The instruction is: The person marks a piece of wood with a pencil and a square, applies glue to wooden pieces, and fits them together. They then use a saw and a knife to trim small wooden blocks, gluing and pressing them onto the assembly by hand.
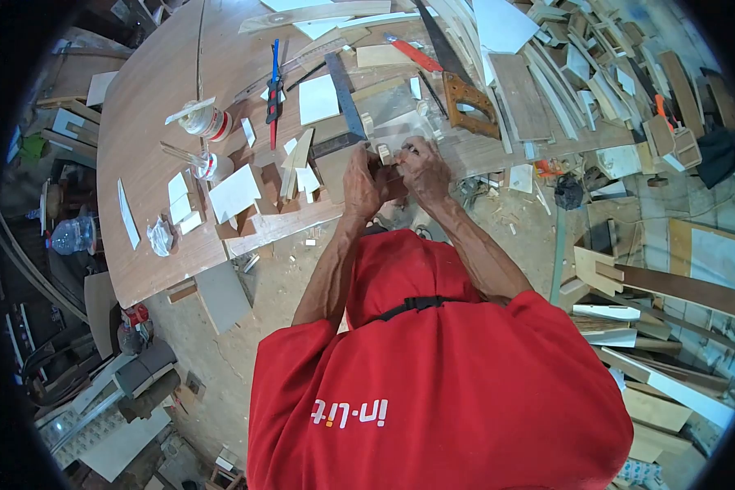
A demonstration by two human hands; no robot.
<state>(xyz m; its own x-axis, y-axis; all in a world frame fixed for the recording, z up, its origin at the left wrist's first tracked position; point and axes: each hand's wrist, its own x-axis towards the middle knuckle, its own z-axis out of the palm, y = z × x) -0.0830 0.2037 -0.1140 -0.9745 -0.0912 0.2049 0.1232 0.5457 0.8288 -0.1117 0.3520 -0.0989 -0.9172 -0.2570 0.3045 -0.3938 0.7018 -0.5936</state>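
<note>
My left hand (pixel 363 181) and my right hand (pixel 424 169) are close together at the table's front edge. Between them is a small brown wooden piece (pixel 394 186), gripped by the fingers of both. A little pale wood block (pixel 385 153) shows just above the fingertips. Just beyond my left hand lies a metal try square (pixel 345 100) with a dark stock. A handsaw with a wooden handle (pixel 470 106) rests to the right, beyond my right hand. The fingertips are partly hidden by the piece and by each other.
On the wooden table (pixel 151 122) stand two glue-stained containers (pixel 207 122), with white-faced offcuts (pixel 235 193), a blue and red tool (pixel 274 91) and a crumpled white wad (pixel 160 237) around them. Wood strips (pixel 547 90) pile up at the right. Boards (pixel 670 384) are stacked lower right.
</note>
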